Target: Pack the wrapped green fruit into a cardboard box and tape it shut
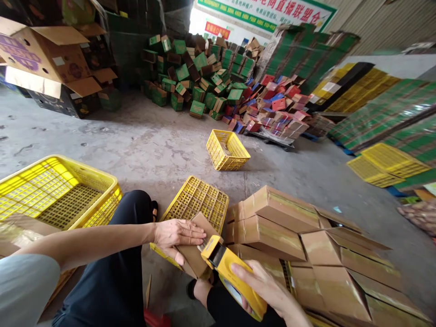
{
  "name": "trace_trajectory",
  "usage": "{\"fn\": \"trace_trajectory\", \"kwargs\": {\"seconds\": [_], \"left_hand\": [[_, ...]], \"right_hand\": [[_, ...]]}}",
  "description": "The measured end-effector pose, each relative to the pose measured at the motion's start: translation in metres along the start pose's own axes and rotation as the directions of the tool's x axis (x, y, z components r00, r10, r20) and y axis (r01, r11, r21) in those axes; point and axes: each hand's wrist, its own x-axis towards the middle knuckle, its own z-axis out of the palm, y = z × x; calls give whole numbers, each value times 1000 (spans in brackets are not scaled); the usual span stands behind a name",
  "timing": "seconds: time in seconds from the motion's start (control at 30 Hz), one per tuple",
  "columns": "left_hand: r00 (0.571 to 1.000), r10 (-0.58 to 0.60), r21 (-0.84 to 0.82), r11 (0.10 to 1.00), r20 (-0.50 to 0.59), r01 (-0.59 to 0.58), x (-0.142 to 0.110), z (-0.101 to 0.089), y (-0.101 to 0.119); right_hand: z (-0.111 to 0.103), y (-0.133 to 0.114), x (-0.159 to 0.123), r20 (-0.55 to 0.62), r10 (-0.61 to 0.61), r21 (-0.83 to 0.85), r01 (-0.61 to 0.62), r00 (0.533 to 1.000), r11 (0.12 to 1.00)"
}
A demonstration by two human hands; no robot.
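Note:
My left hand [180, 237] lies flat with its fingers stretched out on a small brown cardboard box [190, 258]. That box rests on an upturned yellow plastic crate [200, 200] between my knees. My right hand [260, 286] is wrapped round a yellow tape dispenser [235, 274] with a roll of clear tape in it. The dispenser's front end meets the right side of the box, close to my left fingertips. Part of the box's lower side is hidden by the dispenser.
Taped cardboard boxes [289, 227] are stacked at my right. A large yellow crate [112, 181] stands at my left, and a smaller yellow basket [228, 156] is ahead on the floor. Farther back lie heaps of green boxes [197, 108] and red boxes [279, 104].

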Motion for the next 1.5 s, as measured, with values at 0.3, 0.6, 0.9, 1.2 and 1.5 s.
{"fn": "trace_trajectory", "kwargs": {"seconds": [0.3, 0.6, 0.9, 1.2, 1.5], "left_hand": [[999, 10, -17, 1000, 47, -9, 0, -5, 3], [997, -60, -7, 998, 39, 61, -4, -4, 12], [996, -50, -23, 998, 70, 52, 0, -10, 15], [983, -47, -14, 999, 177, 51, 5, -15, 20], [990, -48, -50, 997, 134, 55, 0, -11, 18]], "right_hand": [[-5, 22, -2, -36, -15, 98, 18, 999, 995], [-11, 2, -21, -62, -10, 70, 15, 998, 997], [-7, 45, -26, -103, 34, 30, -31, 994, 999], [-23, 42, -27, -75, -16, -1, 16, 997, 1000], [-26, 16, -40, -21, 22, -110, -24, 1000, 994]]}}
